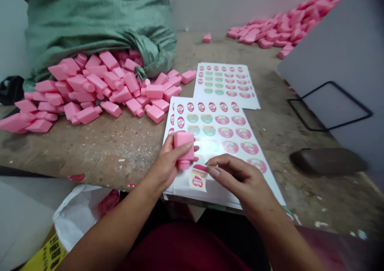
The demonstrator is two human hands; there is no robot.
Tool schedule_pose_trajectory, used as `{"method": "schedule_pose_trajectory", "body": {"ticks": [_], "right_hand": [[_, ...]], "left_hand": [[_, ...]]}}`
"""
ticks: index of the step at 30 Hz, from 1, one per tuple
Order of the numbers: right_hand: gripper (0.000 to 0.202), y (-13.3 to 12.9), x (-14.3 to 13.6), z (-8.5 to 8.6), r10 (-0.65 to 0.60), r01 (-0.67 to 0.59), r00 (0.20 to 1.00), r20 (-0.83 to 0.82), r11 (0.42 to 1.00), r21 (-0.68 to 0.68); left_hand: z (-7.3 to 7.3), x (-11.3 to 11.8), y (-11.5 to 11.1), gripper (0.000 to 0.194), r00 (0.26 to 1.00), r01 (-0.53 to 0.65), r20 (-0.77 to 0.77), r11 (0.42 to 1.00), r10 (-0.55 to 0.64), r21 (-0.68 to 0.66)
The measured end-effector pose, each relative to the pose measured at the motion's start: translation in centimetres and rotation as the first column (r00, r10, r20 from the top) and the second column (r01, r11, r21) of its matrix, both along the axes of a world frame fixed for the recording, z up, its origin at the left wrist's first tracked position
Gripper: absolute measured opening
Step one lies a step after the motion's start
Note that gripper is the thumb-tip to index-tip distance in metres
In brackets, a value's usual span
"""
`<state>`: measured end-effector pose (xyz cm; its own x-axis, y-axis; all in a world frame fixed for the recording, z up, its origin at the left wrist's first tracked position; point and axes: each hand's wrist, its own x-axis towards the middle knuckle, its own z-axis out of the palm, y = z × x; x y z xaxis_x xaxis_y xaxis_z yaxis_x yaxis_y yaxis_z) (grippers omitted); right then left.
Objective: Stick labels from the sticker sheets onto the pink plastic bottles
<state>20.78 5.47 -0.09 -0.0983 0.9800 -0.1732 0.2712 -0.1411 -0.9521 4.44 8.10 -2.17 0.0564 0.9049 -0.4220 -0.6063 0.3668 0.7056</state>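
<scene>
My left hand point(163, 167) is wrapped round a small pink plastic bottle point(184, 142), its neck pointing down toward me and its broad face upward. Between the thumb and a fingertip of my right hand point(240, 177) is the upper corner of a sticker label point(198, 179), pale with a pink band and a pink printed patch. The label hangs just below the bottle's neck, apart from the bottle's broad face. Beneath both hands lies a white stack of sticker sheets point(220, 193) printed with pink and green labels. Light glare washes out the middle of the top sheet.
Another sticker sheet point(254, 102) lies behind. At left, many pink bottles point(96, 83) spill from a green sack point(99, 19). More bottles point(279, 29) are heaped at the back right. A grey panel point(339, 63) with a black wire frame point(331, 128) and a dark object point(328, 162) stands right.
</scene>
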Motion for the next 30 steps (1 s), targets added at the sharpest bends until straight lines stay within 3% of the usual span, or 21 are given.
{"method": "schedule_pose_trajectory", "body": {"ticks": [7,15,25,30], "right_hand": [[0.025,1.4,0.5,0.5,0.065,-0.066,0.998,0.019,0.996,0.064],[0.029,1.7,0.8,-0.9,0.081,-0.08,0.997,-0.016,0.994,0.075],[0.024,1.4,0.3,0.7,0.035,-0.034,0.999,-0.041,0.999,0.029],[0.02,1.3,0.2,0.6,0.033,-0.032,0.999,-0.031,0.998,0.054]], "left_hand": [[1.0,0.6,-1.9,0.045,0.988,0.153,-0.004,0.988,-0.153,0.038],[1.5,0.9,-2.6,0.044,0.991,0.131,0.031,0.991,-0.131,-0.018],[1.0,0.9,-2.8,0.046,0.986,0.167,-0.005,0.985,-0.167,0.042],[1.3,0.6,-3.0,0.044,0.977,0.212,-0.042,0.976,-0.21,0.056]]}}
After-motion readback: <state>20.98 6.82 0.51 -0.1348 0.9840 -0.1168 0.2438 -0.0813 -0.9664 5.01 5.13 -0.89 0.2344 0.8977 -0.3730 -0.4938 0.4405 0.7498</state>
